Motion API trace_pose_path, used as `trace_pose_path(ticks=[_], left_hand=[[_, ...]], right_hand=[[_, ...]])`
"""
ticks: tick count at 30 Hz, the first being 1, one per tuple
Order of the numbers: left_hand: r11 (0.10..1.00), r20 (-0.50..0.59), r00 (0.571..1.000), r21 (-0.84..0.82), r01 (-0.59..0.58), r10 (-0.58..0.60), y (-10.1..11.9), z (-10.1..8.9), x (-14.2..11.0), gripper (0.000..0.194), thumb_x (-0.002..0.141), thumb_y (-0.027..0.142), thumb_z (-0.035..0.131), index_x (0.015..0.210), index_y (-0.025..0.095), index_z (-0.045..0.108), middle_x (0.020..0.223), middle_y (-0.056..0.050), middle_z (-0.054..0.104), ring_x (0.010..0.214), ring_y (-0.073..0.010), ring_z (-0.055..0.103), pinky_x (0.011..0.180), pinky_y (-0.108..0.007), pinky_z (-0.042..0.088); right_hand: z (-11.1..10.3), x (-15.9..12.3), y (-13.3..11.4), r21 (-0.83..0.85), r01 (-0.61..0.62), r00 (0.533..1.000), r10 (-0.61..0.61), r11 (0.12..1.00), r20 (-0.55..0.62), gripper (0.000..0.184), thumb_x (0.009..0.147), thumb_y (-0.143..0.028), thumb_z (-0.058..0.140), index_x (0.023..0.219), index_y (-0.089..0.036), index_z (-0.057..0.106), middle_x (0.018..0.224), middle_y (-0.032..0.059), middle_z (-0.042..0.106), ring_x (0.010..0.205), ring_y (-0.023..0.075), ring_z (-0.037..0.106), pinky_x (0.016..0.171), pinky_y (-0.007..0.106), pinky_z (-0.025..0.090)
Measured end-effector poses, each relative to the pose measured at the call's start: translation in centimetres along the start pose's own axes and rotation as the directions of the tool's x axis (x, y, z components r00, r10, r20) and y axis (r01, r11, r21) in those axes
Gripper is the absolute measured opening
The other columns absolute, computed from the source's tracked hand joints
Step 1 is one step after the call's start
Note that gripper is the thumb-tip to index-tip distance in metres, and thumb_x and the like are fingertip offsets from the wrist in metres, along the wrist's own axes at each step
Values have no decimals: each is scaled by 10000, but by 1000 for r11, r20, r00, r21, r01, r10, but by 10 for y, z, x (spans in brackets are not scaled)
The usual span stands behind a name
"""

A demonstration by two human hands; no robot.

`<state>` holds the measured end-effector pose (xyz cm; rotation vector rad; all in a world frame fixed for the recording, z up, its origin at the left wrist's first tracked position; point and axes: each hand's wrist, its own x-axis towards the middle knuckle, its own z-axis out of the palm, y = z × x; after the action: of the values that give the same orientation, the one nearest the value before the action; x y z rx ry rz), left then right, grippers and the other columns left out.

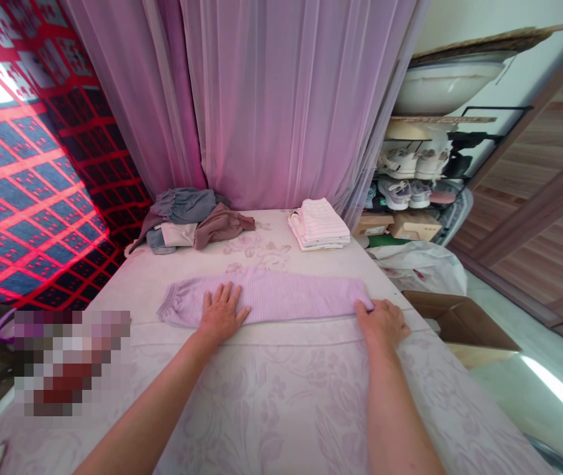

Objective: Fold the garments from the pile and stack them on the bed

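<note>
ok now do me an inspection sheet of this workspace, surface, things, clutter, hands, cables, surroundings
surface: pale floral cover, lightly creased
things: lilac garment, laid out lengthwise across it
clutter: rumpled clothes pile at far left; folded striped stack at far right
hands: left hand flat on the garment; right hand pinching its right end
cables: nothing seen
surroundings: pinkish curtain behind; shoes on a rack and open cardboard box to the right
</note>
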<state>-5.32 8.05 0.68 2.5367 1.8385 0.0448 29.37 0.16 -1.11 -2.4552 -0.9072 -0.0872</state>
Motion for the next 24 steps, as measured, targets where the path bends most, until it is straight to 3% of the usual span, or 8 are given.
trace_pose_path(ticks=[6,11,15,21,24], left_hand=[[1000,-111,993,8,-28,29,-23,8,-16,699,900,570,321,1410,96,384,1483,-172,369,1392,-315,278,1126,-460,220],[1000,-161,987,6,1,0,-31,15,-31,687,894,578,332,1414,134,387,1492,-159,358,1391,-327,277,1115,-485,238],[1000,-88,996,7,22,-21,-26,6,-29,690,894,572,341,1420,126,379,1498,-156,349,1392,-340,267,1112,-499,224],[1000,21,1000,-3,16,-16,-26,-10,-23,677,867,602,382,1408,195,397,1503,-138,348,1380,-352,285,1088,-558,208],[998,58,998,-61,-8,12,-34,-25,-14,529,883,543,395,1292,238,537,1429,-106,469,1301,-308,423,1050,-473,315]], right_hand=[[1,-1,1,48,40,997,-37,998,-72,355,794,-404,474,982,-169,661,988,147,650,1006,304,536,875,464,353],[3,3,2,34,-28,999,29,999,-34,437,746,-435,548,1078,-161,623,904,148,655,939,317,551,869,461,345],[1,3,0,-1,-19,1000,19,1000,-14,473,734,-439,553,1121,-175,612,939,157,653,961,337,540,865,473,341],[-2,-1,-6,68,36,991,-27,997,-127,427,751,-375,515,1100,-151,617,908,157,639,973,333,527,891,478,320],[0,-2,-2,45,5,998,-2,999,-65,448,744,-369,521,1131,-159,607,948,164,640,972,337,524,874,488,330]])
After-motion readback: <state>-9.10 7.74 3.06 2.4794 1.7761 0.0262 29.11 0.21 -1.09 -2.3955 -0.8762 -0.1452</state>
